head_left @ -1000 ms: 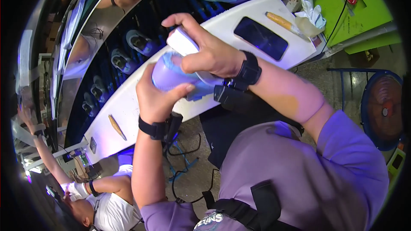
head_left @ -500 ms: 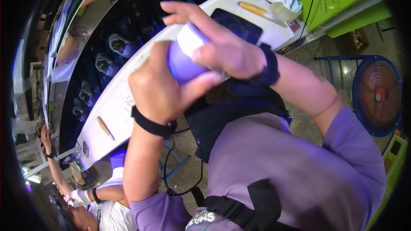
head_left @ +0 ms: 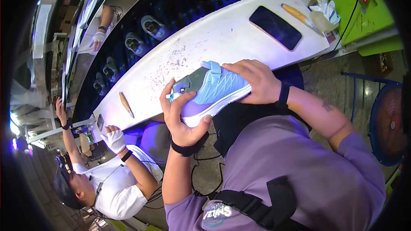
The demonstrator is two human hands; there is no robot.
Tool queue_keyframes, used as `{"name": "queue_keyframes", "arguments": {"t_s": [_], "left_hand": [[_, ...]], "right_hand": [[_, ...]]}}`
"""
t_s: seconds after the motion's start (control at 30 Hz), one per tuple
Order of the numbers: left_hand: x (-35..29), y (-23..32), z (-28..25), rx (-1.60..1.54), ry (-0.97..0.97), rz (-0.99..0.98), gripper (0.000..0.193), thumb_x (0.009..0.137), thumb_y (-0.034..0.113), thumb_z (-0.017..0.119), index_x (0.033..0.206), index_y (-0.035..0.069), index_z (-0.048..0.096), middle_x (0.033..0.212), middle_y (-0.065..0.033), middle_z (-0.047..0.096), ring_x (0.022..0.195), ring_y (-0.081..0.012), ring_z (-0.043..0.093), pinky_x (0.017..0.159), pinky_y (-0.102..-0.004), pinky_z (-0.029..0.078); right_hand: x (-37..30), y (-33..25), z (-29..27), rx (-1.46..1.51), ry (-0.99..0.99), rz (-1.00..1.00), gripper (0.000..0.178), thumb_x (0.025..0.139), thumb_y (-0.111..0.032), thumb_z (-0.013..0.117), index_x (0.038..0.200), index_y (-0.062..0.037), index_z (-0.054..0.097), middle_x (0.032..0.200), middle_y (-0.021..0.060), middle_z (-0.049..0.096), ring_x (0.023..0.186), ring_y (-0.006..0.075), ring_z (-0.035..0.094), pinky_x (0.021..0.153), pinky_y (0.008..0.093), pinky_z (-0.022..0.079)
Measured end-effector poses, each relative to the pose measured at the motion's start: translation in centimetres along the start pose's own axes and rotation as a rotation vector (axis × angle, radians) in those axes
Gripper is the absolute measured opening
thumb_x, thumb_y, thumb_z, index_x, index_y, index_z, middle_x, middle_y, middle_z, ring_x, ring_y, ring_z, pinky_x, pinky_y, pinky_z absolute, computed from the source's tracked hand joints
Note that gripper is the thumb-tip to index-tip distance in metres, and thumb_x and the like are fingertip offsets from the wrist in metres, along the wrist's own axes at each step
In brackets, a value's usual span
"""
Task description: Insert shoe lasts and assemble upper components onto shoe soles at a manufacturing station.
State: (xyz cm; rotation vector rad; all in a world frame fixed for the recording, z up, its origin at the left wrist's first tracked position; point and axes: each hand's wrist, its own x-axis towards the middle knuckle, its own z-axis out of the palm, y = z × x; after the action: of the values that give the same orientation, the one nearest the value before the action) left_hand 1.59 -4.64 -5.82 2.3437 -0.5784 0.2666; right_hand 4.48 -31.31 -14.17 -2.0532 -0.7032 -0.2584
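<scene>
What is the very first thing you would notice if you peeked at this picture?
A small light-blue and purple shoe with a white sole, held in the middle by the left hand and the right hand. Behind it runs a long white workbench with a dark flat phone on it. Beyond is a dark conveyor belt carrying more shoes.

A shoe factory line — a long white worktop (head_left: 214, 42) runs beside a dark conveyor (head_left: 171, 13) carrying a row of shoes (head_left: 152, 28), with co-workers stationed along its edges and a green machine (head_left: 368, 4) at the far right corner.
</scene>
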Motion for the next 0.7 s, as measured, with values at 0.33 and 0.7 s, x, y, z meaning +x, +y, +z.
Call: {"name": "queue_keyframes", "arguments": {"t_s": [0.33,0.7], "left_hand": [[1.3,-0.2,-1.4,-0.368,0.013,0.035,0.093,0.066,0.059,0.082,0.135,0.003,0.054,0.143,-0.0265,0.039,0.133,-0.0399,0.044,0.106,-0.0471,0.04],[1.2,2.3,-2.7,-0.015,-0.12,0.097,0.105,0.054,0.043,0.092,0.14,0.004,0.047,0.141,-0.0262,0.037,0.125,-0.0453,0.049,0.103,-0.0499,0.047]], "right_hand": [[3.0,-1.1,-5.7,0.019,-0.141,-0.003,0.077,0.063,-0.033,0.09,0.13,-0.0081,0.062,0.121,0.0151,0.069,0.105,0.0334,0.068,0.092,0.0382,0.053],[2.8,8.3,-10.8,-0.422,0.119,0.355,0.05,0.085,-0.027,0.07,0.126,-0.0014,0.061,0.114,0.022,0.067,0.11,0.0377,0.064,0.097,0.0444,0.05]]}}
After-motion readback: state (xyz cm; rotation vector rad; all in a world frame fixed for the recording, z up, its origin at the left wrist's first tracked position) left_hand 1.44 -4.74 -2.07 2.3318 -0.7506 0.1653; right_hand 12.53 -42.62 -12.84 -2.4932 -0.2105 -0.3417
